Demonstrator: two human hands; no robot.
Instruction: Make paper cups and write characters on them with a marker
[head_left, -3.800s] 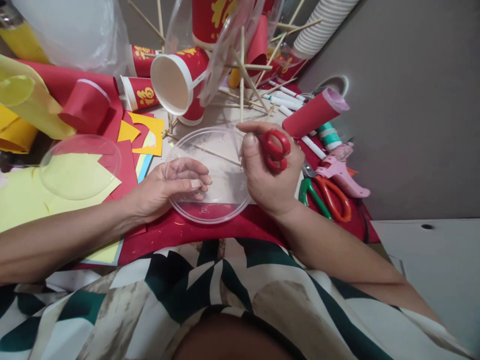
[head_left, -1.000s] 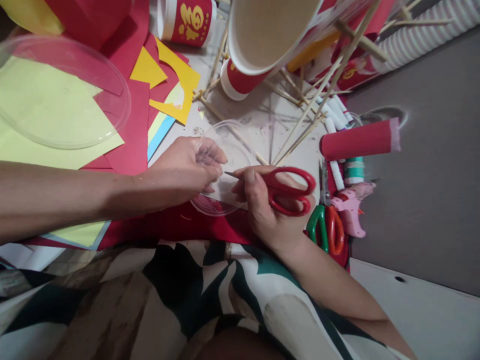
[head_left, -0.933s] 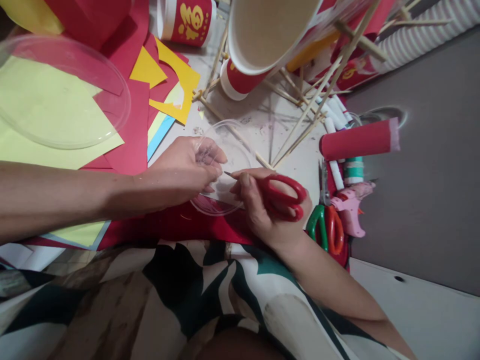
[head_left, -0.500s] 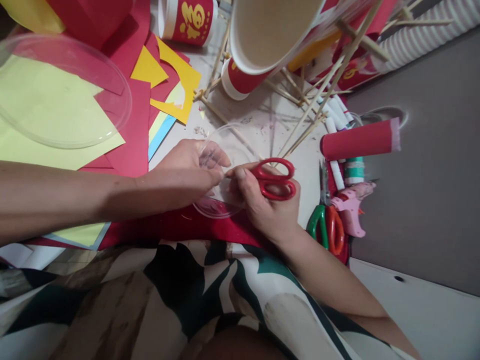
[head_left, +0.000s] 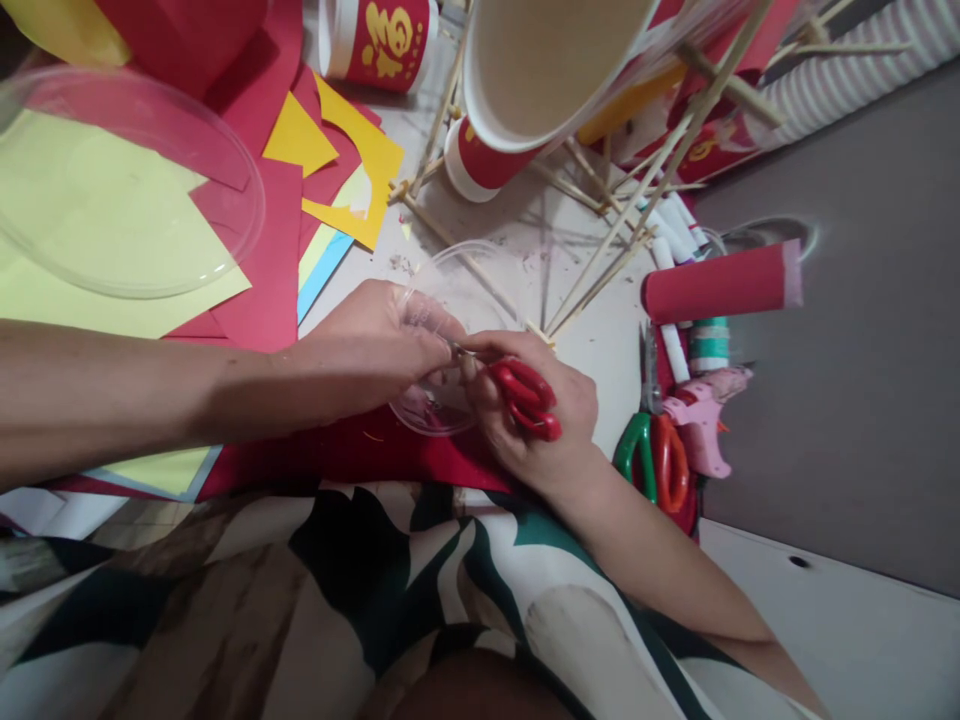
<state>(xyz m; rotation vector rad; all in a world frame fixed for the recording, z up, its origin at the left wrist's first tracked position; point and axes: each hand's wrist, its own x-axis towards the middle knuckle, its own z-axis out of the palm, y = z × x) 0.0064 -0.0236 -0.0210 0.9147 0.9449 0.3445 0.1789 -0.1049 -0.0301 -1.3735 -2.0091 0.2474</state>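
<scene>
My left hand (head_left: 375,335) is closed on a round clear plastic lid (head_left: 480,275), thumb on the near face and fingers behind it. The lid is tilted up in front of my lap. In my right hand (head_left: 544,400) is a pair of scissors with red handles (head_left: 525,398), gripped near the blades. Their tip meets the middle of the lid beside my left thumb. Whether the tip has gone through the plastic is hidden by my fingers.
A larger clear lid (head_left: 251,250) lies on yellow and red paper at left. Ahead stand a frame of wooden sticks (head_left: 577,290) and a large paper cup (head_left: 555,60). At right are green-and-orange scissors (head_left: 652,455), a pink glue gun (head_left: 701,415) and a red tube (head_left: 720,280).
The red handles have turned and dropped lower in my right hand, now seen more edge-on. My left hand keeps its hold on the lid, nearly in place.
</scene>
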